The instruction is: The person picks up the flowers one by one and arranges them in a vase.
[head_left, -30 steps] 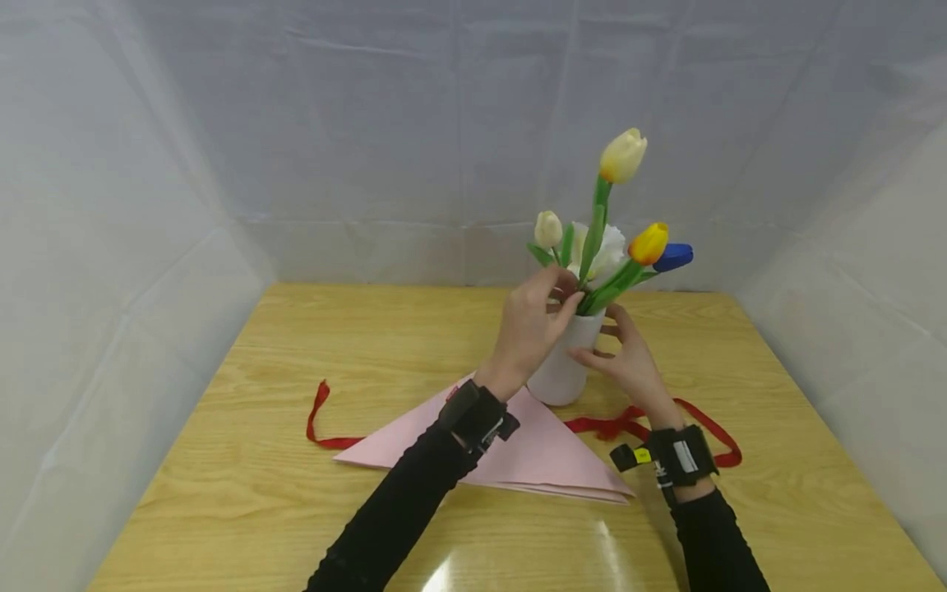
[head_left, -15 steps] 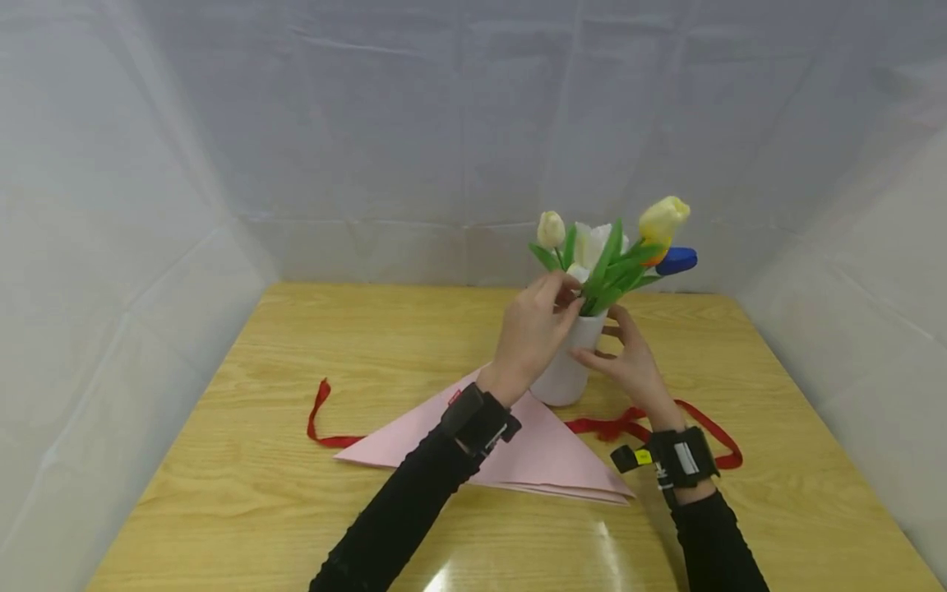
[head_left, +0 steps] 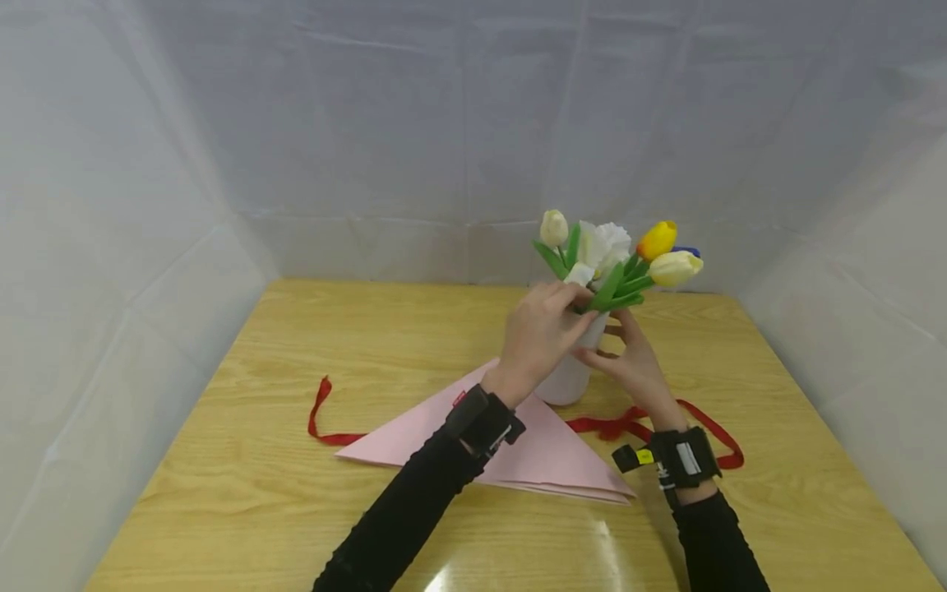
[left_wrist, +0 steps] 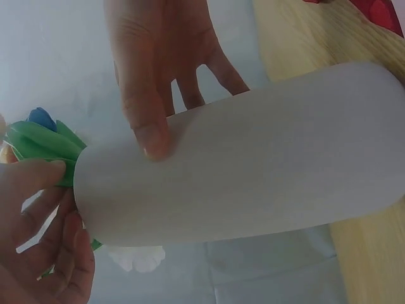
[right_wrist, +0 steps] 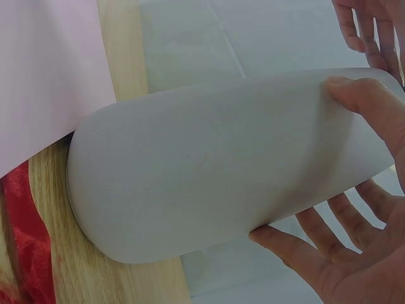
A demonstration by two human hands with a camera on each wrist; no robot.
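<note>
A white vase (head_left: pixel 565 382) stands on the wooden table (head_left: pixel 296 362) and holds artificial flowers (head_left: pixel 602 247): tulips in cream, orange and blue, plus a white bloom. A pale yellow tulip (head_left: pixel 675 267) leans right among them. My left hand (head_left: pixel 543 329) pinches the green stems (left_wrist: pixel 38 142) at the vase mouth. My right hand (head_left: pixel 629 362) grips the vase (right_wrist: pixel 209 171) from the right, thumb on the front (left_wrist: pixel 149 126), fingers behind. In the left wrist view my left hand (left_wrist: pixel 38 247) sits at the rim.
A folded pink paper triangle (head_left: pixel 533 452) lies in front of the vase, its edge against the base (right_wrist: pixel 44 76). A red ribbon (head_left: pixel 325 423) runs under it and loops out to the right (head_left: pixel 710 427). White cloth walls enclose the table.
The pale yellow tulip, held high a second ago, has come down into the vase and now leans right. My left hand dropped to the rim. The right hand stayed on the vase.
</note>
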